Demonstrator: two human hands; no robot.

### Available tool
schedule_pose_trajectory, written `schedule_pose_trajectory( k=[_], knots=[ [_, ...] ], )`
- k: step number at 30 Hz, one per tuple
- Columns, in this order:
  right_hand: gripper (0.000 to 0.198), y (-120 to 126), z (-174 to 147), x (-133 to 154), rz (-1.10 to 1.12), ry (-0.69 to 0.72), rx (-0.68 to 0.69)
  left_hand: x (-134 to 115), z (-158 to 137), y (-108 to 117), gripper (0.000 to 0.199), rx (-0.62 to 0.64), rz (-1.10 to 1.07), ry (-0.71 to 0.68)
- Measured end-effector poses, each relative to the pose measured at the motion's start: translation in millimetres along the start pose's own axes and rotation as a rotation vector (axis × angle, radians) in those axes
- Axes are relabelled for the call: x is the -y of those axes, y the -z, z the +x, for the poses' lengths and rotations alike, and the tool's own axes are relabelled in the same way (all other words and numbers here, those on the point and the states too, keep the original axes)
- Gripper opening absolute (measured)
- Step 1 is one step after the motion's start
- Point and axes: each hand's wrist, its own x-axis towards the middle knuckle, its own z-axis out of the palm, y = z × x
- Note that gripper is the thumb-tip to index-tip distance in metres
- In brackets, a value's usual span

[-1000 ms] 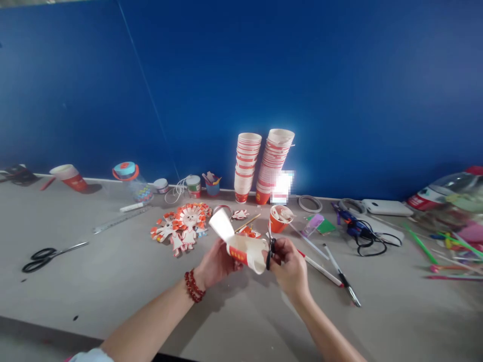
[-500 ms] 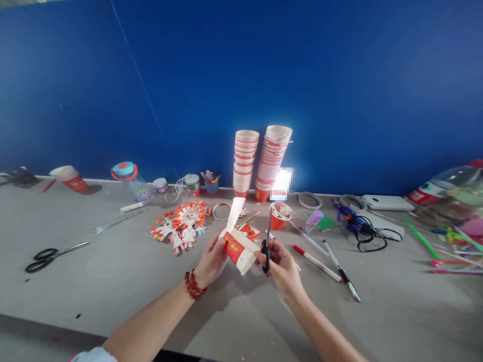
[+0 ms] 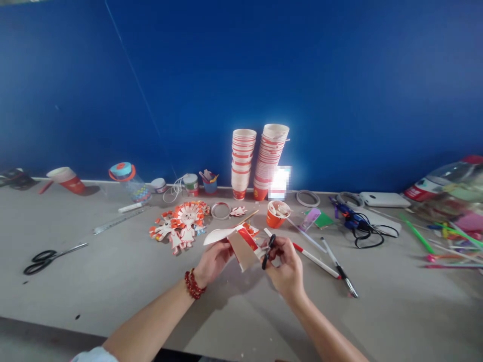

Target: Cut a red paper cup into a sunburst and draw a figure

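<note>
My left hand (image 3: 213,265) is closed on a red and white paper cup (image 3: 243,247) that has been cut open. A pale strip (image 3: 217,235) of it curls out to the left above my fingers. My right hand (image 3: 287,264) grips scissors by their black handles (image 3: 268,251), and their blades lie at the cup's right edge, mostly hidden by the paper. Behind the left hand lie paper cut-out figures (image 3: 187,216) with orange fringes. An orange cup (image 3: 278,215) filled with paper scraps stands just beyond both hands.
Two tall paper cup stacks (image 3: 243,161) stand by the blue wall. Another pair of scissors (image 3: 53,257) and a ruler (image 3: 116,222) lie left. A red-capped marker (image 3: 317,261), a pen (image 3: 339,269), a blue glue gun (image 3: 352,218) and a plastic bottle (image 3: 433,186) are right.
The cup has turned in my left hand, so its plain side faces me and the strip points left instead of up. The scissors have swung from upright to pointing at the cup.
</note>
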Motion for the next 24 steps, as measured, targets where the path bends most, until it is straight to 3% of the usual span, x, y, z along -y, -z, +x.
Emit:
schedule_pose_trajectory(
  k=[6,11,15,18,24],
  knots=[
    [0.029,-3,-3,2,-0.034,0.03,0.039,3,-5,-8,0.033,-0.03,-0.027,0.016],
    [0.028,2,0,16,-0.016,-0.013,0.185,-5,-5,-13,0.035,-0.062,0.044,-0.032],
    [0.025,14,-7,29,0.068,-0.141,0.358,-9,-2,-12,0.019,-0.1,0.046,-0.134],
    [0.025,26,-29,29,0.141,-0.256,0.532,-10,0,-8,0.018,-0.133,0.023,-0.166],
    [0.061,42,-74,25,0.379,-0.574,0.84,-13,1,-5,0.017,-0.139,-0.018,-0.199]
  ],
)
